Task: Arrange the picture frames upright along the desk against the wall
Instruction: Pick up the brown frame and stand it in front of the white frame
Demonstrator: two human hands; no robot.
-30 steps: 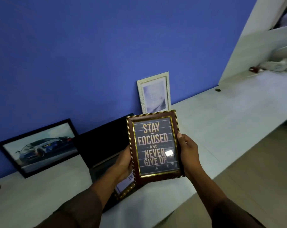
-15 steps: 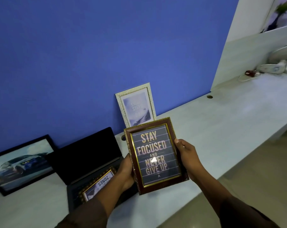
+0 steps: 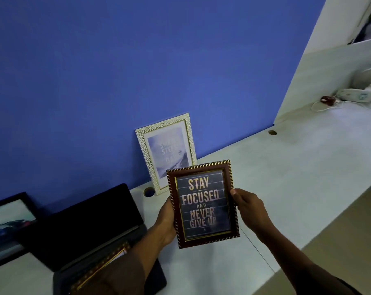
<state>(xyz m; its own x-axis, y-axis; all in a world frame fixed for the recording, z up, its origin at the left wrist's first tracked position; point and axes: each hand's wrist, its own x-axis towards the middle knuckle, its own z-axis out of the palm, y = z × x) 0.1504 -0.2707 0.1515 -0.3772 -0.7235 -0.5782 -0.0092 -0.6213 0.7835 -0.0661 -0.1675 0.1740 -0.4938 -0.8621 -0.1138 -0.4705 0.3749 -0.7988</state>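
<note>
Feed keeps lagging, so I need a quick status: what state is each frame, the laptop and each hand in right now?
Brown frame: held above the desk, face toward camera.
White frame: upright, leaning on the blue wall.
Car picture: propped against the wall, at far left.
Gold-edged frame: lying on the laptop keyboard.
Laptop: open, screen dark.
Left hand: grips brown frame's left edge.
Right hand: grips its right edge.

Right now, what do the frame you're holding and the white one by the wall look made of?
Held frame: looks like dark reddish wood or wood-look plastic with gold beaded trim; its smooth front looks like glass or clear plastic, I can't tell which. White frame: a pebbled white surface with gold lines, maybe moulded plastic or resin; that's only a guess.
</note>
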